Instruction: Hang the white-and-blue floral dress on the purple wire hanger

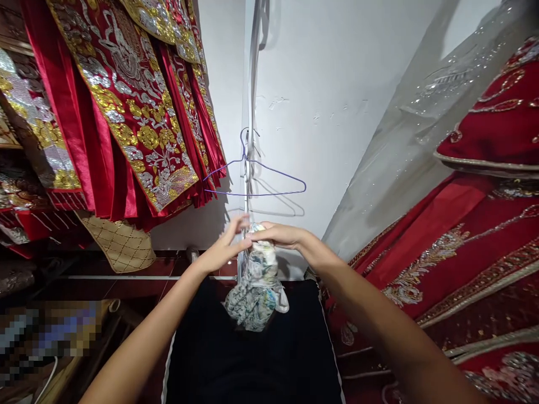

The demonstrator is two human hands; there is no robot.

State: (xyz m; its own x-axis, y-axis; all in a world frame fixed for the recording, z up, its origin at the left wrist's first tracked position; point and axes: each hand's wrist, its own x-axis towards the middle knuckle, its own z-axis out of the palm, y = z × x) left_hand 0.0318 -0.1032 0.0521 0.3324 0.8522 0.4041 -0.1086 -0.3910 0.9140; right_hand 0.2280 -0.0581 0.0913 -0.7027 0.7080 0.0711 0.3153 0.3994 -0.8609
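Observation:
A bunched white cloth (255, 300) with a green and blue floral print hangs in front of me, its top gathered up. My right hand (284, 234) is closed around this gathered top from the right. My left hand (227, 249) is at the cloth's left side, its thumb and fingers apart. The left fingers are slightly blurred, and the thumb tip reaches the cloth near my right fingers. Just above both hands, a purple wire hanger (275, 194) hangs by its hook on a metal rack (247, 174).
Red garments with gold and silver embroidery (147, 134) hang at left. Red beaded dresses (455, 224) and a sheer sparkly white fabric (391, 151) stand close at right. Below lies black fabric (252, 365) with a pale edge. A metal bar (160, 277) runs low over the tiled floor.

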